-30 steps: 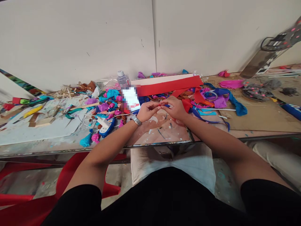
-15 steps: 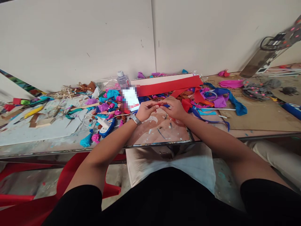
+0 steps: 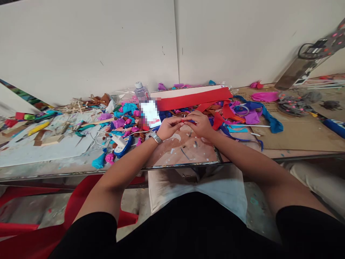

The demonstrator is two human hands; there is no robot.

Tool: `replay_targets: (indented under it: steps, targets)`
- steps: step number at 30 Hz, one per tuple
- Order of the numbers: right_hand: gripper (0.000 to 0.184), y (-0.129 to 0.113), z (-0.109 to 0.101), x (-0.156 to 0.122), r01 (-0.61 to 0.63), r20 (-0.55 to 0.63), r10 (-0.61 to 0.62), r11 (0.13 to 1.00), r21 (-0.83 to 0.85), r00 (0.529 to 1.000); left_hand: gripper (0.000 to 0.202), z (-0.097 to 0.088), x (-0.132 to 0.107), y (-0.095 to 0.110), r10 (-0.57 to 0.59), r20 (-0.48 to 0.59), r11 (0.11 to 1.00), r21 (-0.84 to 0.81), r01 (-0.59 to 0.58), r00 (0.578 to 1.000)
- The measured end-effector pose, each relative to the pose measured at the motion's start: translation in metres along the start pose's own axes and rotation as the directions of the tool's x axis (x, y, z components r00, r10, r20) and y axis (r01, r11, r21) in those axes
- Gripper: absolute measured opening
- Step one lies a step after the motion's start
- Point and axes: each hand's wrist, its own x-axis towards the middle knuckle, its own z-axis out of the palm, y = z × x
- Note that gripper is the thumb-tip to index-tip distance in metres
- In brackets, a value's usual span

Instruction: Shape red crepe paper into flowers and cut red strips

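My left hand [image 3: 169,128], with a metal watch [image 3: 155,137] on its wrist, and my right hand [image 3: 201,124] meet fingertip to fingertip above the table. Between them is a small red piece of paper [image 3: 183,121], mostly covered by the fingers. Both hands are closed in a pinch on it. Behind them lies a long red paper strip [image 3: 194,99] on a pale sheet. A phone [image 3: 150,112] with a lit, blurred screen leans just left of my left hand. Crumpled red paper [image 3: 217,121] lies right of my right hand.
A clear bottle [image 3: 141,91] stands behind the phone. Crumpled coloured paper [image 3: 118,123] and a blue-and-white power strip [image 3: 123,146] lie to the left. Flat cardboard [image 3: 296,135] and a tall grey bottle [image 3: 293,70] are on the right. Another person's leg [image 3: 302,176] shows below.
My fingers have shifted slightly around the small red paper, and my right fingertips are bent a little more. A tiny white bit now shows between the hands. Other things stay put.
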Motion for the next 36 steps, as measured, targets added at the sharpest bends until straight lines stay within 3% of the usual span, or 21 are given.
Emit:
replay_targets:
  steps: [11,17,23,36]
  targets:
    - [0.038,-0.002,-0.002,0.001,-0.026,0.021,0.026,1.000,-0.010,0.999,0.058,0.002,0.000,0.002,0.050,0.059,0.998,0.028,-0.052,0.997]
    - [0.038,-0.001,-0.001,0.001,-0.033,0.049,0.034,0.999,-0.024,0.998,0.064,0.003,0.001,0.008,-0.025,0.060,1.000,-0.003,0.026,0.998]
    - [0.034,-0.002,-0.001,0.001,-0.008,0.075,0.011,0.999,-0.047,0.997,0.057,0.001,0.004,0.011,-0.010,0.035,1.000,0.028,0.009,0.999]
    - [0.038,-0.003,-0.004,0.001,-0.016,0.078,0.018,0.999,-0.029,0.997,0.050,0.001,0.003,0.002,-0.134,0.001,0.990,-0.054,0.134,0.991]
